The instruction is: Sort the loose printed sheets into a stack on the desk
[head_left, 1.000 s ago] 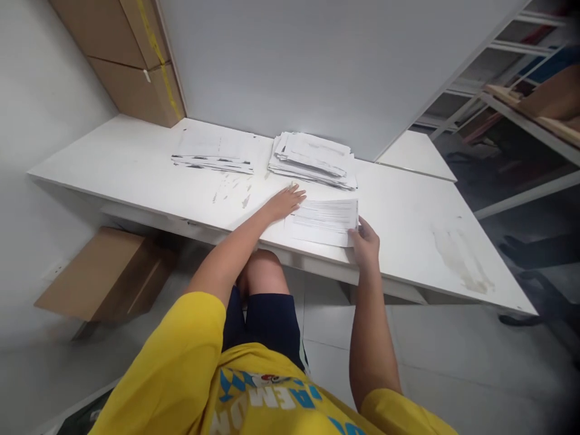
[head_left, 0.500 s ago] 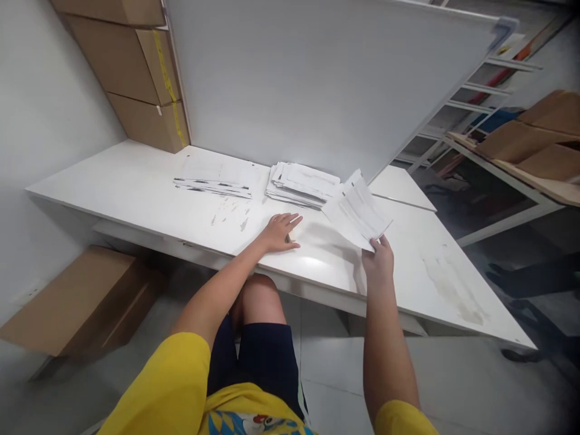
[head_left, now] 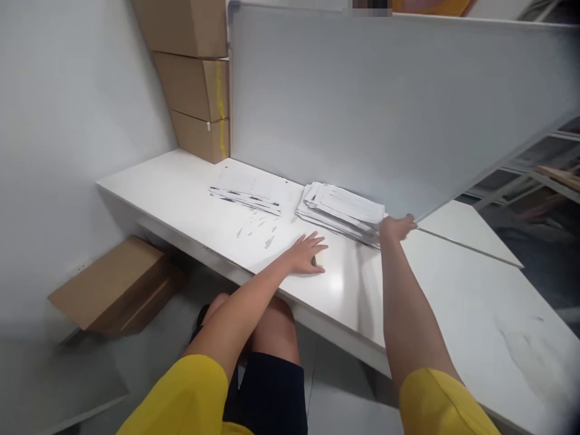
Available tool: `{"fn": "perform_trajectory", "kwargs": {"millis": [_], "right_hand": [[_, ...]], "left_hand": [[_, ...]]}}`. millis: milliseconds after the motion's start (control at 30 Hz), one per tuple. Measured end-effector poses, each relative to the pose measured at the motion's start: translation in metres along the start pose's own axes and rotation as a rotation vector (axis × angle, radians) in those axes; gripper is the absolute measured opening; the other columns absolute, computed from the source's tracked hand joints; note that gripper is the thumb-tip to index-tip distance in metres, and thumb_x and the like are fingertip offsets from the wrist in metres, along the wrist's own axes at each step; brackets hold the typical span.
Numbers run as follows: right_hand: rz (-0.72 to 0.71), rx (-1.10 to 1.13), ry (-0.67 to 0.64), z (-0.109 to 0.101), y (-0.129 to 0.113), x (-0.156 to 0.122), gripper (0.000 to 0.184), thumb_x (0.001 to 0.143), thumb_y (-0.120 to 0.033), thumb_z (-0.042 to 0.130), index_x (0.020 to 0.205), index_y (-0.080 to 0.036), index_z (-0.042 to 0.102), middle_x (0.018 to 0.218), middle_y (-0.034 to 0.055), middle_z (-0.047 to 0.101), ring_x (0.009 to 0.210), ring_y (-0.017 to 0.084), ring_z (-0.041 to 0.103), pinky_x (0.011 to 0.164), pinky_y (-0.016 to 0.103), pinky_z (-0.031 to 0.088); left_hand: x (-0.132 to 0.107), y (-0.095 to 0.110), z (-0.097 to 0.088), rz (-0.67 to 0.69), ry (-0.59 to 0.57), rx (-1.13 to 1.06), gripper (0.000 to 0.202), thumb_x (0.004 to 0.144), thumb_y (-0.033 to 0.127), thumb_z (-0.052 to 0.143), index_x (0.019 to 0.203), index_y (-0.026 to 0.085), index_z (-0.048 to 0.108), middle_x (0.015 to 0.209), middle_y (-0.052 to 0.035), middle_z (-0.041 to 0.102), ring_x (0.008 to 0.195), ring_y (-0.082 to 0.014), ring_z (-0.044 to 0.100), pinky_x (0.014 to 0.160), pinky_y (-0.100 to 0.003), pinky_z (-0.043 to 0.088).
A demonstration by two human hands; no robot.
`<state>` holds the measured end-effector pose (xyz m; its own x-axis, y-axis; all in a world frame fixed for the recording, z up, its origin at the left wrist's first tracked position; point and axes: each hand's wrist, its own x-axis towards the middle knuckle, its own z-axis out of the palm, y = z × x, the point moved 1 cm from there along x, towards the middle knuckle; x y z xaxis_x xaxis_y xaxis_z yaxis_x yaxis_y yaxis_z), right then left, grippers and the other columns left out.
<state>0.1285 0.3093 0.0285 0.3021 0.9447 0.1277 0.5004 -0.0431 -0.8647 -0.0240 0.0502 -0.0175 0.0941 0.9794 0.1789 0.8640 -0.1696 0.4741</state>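
My left hand (head_left: 307, 252) lies flat on the white table (head_left: 181, 193), fingers spread, with a small dark object partly under the fingertips that I cannot make out. My right hand (head_left: 396, 228) is stretched out to the right end of a thick stack of printed papers (head_left: 342, 205) by the partition; its fingers are hidden behind the stack's edge. A thinner stack of papers (head_left: 249, 190) lies to the left of the thick one.
A tall grey partition (head_left: 385, 103) stands along the table's back edge. Cardboard boxes (head_left: 194, 78) are stacked in the far left corner. Another cardboard box (head_left: 113, 287) sits on the floor under the table. Metal shelving (head_left: 544, 175) shows at the right.
My right hand carried the sheets from in front of me up and over to the thick stack and no longer shows loose sheets. The view swung right; my left hand stayed flat.
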Motion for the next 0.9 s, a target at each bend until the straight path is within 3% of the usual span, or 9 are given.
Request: {"fn": "perform_trajectory", "kwargs": {"millis": [100,167,233,433,567,667,733,833,900], "right_hand": [[-0.219,-0.153,0.042,-0.002,0.022,-0.03,0.066,0.082,-0.021,0.049,0.146,-0.012,0.036,0.151,0.0244,0.028,0.139,0.039,0.033,0.113,0.057,0.026],[-0.423,-0.185,0.007,-0.004,0.043,-0.056,0.062,0.089,-0.03,0.044,0.147,-0.011,0.034,0.153,0.0244,0.026,0.143,0.037,0.026,0.115,0.056,0.023],[-0.524,-0.171,-0.01,-0.007,0.06,-0.078,0.059,0.093,-0.035,0.038,0.147,-0.01,0.035,0.153,0.0254,0.026,0.145,0.037,0.024,0.115,0.056,0.023],[-0.611,-0.243,-0.193,-0.016,0.074,-0.109,0.057,0.091,-0.039,0.038,0.139,-0.01,0.046,0.149,0.0239,0.037,0.14,0.036,0.031,0.112,0.055,0.028],[-0.55,-0.325,-0.166,-0.022,0.068,-0.119,0.06,0.089,-0.035,0.04,0.14,-0.004,0.043,0.14,0.0261,0.046,0.129,0.037,0.044,0.104,0.051,0.037],[-0.478,-0.452,-0.195,-0.02,0.062,-0.123,0.059,0.09,-0.033,0.04,0.139,-0.001,0.044,0.124,0.0263,0.057,0.114,0.037,0.053,0.095,0.05,0.042],[-0.509,-0.542,-0.236,-0.017,0.058,-0.124,0.058,0.091,-0.032,0.04,0.141,-0.002,0.043,0.121,0.0257,0.058,0.114,0.037,0.052,0.094,0.051,0.042],[-0.527,-0.611,-0.232,-0.012,0.054,-0.121,0.062,0.093,-0.032,0.039,0.148,-0.004,0.034,0.126,0.0266,0.055,0.119,0.037,0.048,0.094,0.053,0.04],[-0.502,-0.615,-0.222,-0.011,0.052,-0.12,0.064,0.093,-0.033,0.038,0.15,-0.003,0.03,0.125,0.0272,0.054,0.119,0.037,0.047,0.092,0.052,0.04]], "left_hand": [[-0.001,0.0,0.003,0.01,0.0,0.008,0.076,0.083,0.054,0.066,0.149,0.022,0.043,0.165,-0.0075,0.026,0.156,-0.0272,0.008,0.127,-0.048,0.008],[-0.001,0.0,0.004,0.002,-0.001,0.017,0.076,0.083,0.054,0.065,0.149,0.023,0.043,0.165,-0.0067,0.026,0.156,-0.0272,0.009,0.127,-0.048,0.008],[0.0,0.0,0.003,-0.006,-0.003,0.033,0.078,0.083,0.053,0.066,0.15,0.022,0.041,0.164,-0.0077,0.027,0.156,-0.0274,0.009,0.127,-0.048,0.008],[-0.004,0.009,0.001,-0.005,-0.003,0.024,0.085,0.084,0.057,0.064,0.156,0.027,0.031,0.167,-0.0072,0.017,0.156,-0.0294,0.002,0.126,-0.051,0.004],[-0.013,0.002,0.0,0.063,-0.069,-0.025,0.09,0.083,0.071,0.058,0.157,0.032,0.027,0.168,-0.0043,0.008,0.156,-0.0312,-0.001,0.125,-0.053,0.001],[-0.005,-0.033,-0.026,-0.031,-0.018,0.0,0.084,0.089,0.073,0.046,0.158,0.03,0.024,0.169,-0.0044,0.009,0.156,-0.0284,0.003,0.126,-0.048,0.007],[0.009,-0.069,-0.06,-0.228,0.111,0.092,0.072,0.096,0.062,0.039,0.157,0.026,0.027,0.167,-0.0062,0.018,0.156,-0.026,0.007,0.126,-0.043,0.007],[0.03,-0.127,-0.113,-0.695,0.352,0.257,0.071,0.097,0.05,0.043,0.157,0.018,0.026,0.166,-0.0116,0.021,0.154,-0.0321,0.012,0.125,-0.047,0.009],[0.037,-0.152,-0.131,-0.844,0.332,0.333,0.083,0.092,0.054,0.051,0.157,0.012,0.024,0.164,-0.017,0.023,0.151,-0.038,0.018,0.123,-0.05,0.015]]}}
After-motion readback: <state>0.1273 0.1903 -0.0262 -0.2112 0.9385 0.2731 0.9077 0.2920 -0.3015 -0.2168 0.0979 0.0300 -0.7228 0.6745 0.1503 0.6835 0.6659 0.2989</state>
